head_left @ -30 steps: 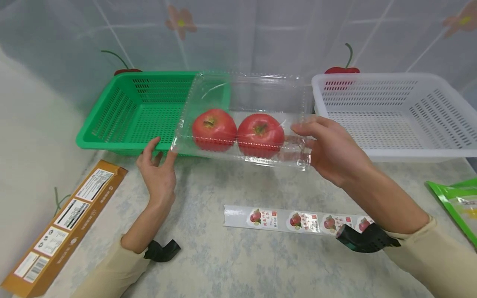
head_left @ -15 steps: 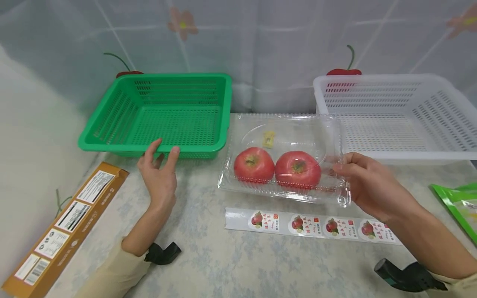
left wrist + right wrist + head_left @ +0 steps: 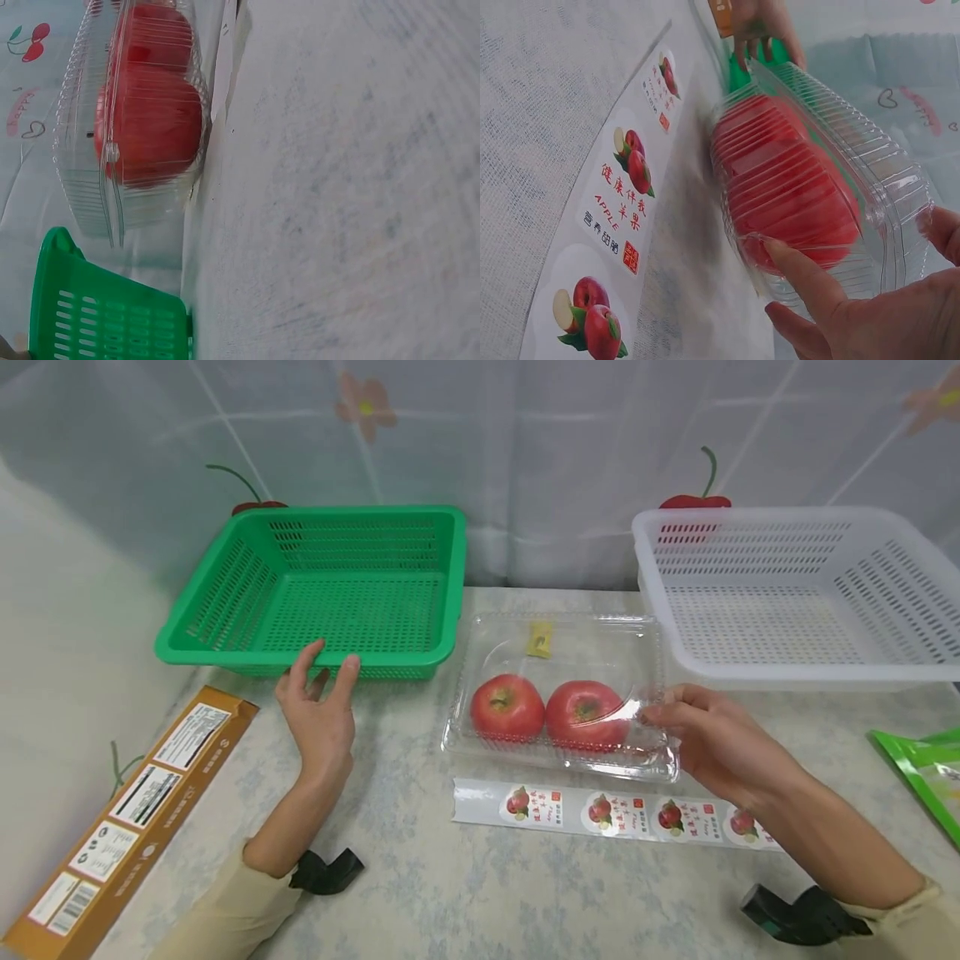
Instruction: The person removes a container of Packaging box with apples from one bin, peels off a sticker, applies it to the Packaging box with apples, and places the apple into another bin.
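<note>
A clear plastic clamshell container (image 3: 570, 768) with two red apples (image 3: 507, 707) inside is low over the tabletop between the two baskets. My right hand (image 3: 712, 739) pinches its right end, thumb on the upper side and fingers along the lower part, as the right wrist view shows. The lid is down over the apples (image 3: 787, 187). My left hand (image 3: 318, 718) is at the front rim of the green basket (image 3: 352, 547), fingers spread and loosely bent with fingertips right at the rim. In the left wrist view the green basket (image 3: 112, 315) stands below the container (image 3: 124, 202).
A strip of apple stickers (image 3: 600, 814) lies just in front of the container. A white basket (image 3: 795, 672) stands back right, and a green packet (image 3: 922, 777) lies right. An orange-brown carton (image 3: 135, 818) lies left. Something small and yellow (image 3: 539, 639) shows through the clear lid.
My right hand has carried the container from over the green basket's right side rightward and down to the table, then slightly back left. My left hand has stayed at the rim.
</note>
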A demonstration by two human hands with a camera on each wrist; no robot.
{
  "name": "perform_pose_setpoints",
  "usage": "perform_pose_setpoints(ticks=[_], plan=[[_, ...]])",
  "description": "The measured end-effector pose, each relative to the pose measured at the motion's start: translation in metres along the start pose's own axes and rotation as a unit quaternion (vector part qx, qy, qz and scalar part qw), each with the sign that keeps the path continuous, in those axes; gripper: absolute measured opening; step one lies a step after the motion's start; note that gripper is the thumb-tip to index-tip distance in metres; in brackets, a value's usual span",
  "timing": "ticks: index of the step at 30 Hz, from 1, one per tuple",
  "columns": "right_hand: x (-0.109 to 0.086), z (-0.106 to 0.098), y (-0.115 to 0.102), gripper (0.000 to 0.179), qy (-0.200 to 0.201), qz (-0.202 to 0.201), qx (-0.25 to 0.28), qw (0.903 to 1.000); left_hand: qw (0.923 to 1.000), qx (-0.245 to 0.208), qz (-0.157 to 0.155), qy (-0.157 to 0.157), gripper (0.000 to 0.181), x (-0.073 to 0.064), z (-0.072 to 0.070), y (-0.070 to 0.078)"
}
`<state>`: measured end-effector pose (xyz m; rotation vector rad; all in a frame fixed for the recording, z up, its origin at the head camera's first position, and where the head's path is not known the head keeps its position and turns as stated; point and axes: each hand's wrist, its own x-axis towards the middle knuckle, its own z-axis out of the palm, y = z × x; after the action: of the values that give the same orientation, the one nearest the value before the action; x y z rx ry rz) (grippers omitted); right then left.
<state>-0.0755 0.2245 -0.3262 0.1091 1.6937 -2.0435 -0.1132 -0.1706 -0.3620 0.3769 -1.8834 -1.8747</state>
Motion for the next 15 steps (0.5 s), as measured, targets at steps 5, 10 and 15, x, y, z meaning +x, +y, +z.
perform_pose_setpoints(ticks=[5, 10, 15], plan=[[0.006, 0.001, 0.001, 0.032, 0.002, 0.012, 0.014, 0.9998, 1.0, 0.001, 0.004, 0.002, 0.044, 0.001, 0.0, 0.0], [0.01, -0.003, 0.003, 0.023, 0.004, 0.012, 0.021, 0.9997, 1.0, -0.004, 0.0, 0.002, 0.044, 0.0, 0.001, 0.0], [0.014, -0.005, 0.003, 0.026, 0.011, 0.017, -0.002, 0.9998, 1.0, -0.006, -0.004, 0.005, 0.044, 0.0, 0.001, 0.0]])
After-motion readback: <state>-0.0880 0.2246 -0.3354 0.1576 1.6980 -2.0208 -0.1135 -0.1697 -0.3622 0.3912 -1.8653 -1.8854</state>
